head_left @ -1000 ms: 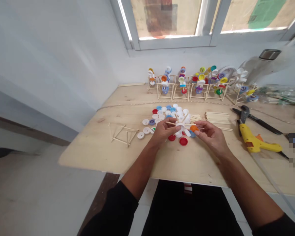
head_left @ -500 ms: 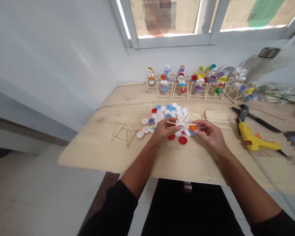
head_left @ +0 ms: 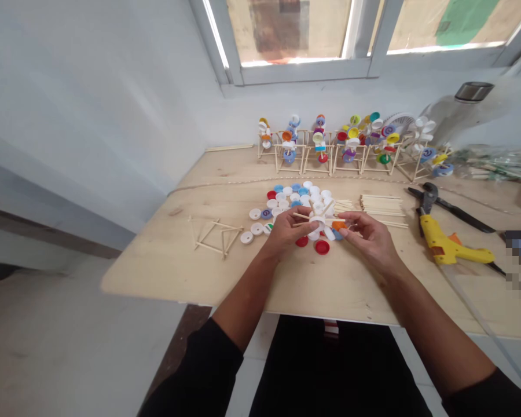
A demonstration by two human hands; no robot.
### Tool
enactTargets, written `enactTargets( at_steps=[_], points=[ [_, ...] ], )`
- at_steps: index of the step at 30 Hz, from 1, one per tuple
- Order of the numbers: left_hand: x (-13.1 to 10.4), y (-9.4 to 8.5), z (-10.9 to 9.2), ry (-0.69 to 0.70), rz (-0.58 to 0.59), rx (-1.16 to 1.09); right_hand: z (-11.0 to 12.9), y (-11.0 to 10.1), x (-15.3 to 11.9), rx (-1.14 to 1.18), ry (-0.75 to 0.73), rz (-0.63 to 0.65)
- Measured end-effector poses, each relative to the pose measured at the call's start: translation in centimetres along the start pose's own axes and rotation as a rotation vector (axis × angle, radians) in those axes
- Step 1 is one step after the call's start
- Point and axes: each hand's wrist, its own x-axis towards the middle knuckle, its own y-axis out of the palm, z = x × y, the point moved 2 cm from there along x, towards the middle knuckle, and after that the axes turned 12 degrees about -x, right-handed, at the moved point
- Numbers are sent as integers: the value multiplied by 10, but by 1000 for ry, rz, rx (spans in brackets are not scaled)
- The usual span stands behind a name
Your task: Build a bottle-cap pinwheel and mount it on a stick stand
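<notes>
My left hand [head_left: 289, 229] grips a white bottle-cap hub [head_left: 317, 223] with several thin wooden sticks fanning out of it. Between the fingers of my right hand [head_left: 367, 234] is an orange bottle cap [head_left: 338, 225], held against the end of a stick on the hub's right side. Below and behind the hub lie loose white, blue and red bottle caps [head_left: 282, 197], partly covered by my hands. A red cap [head_left: 322, 247] rests on the table just in front of them. Left of my hands stands a small stick frame [head_left: 219, 237].
Several finished cap wheels on stick frames [head_left: 316, 145] line the back of the wooden table [head_left: 156, 260]. Bundled sticks [head_left: 382, 205] lie behind my right hand. A yellow glue gun [head_left: 451, 243] and black-handled pliers [head_left: 455, 209] are at the right. A twisted cord crosses the table.
Both hands keep nearly the same pose, with the orange cap still at the hub's right-hand stick. The whole view has shifted very slightly.
</notes>
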Motion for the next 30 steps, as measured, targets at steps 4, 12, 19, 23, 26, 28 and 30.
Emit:
enactTargets(
  at_steps=[4, 12, 19, 23, 26, 28, 30],
  points=[
    [0, 0, 0, 4, -6, 15, -2, 0, 0, -2, 5, 3],
    [1, -1, 1, -20, -27, 0, 2, 1, -1, -2, -8, -3],
    [0, -2, 2, -18, -20, 21, 3, 2, -1, -26, -34, -7],
    [0, 0, 1, -20, -22, 5, 3, 2, -1, -39, -53, -15],
    [-1, 1, 1, -23, -37, -19, 3, 2, -1, -45, -43, -3],
    [-1, 1, 1, -20, -82, -33, 2, 0, -1, -13, -23, 7],
    [-1, 0, 0, -11, -141, -46, 2, -3, -2, 53, -1, -7]
  ],
)
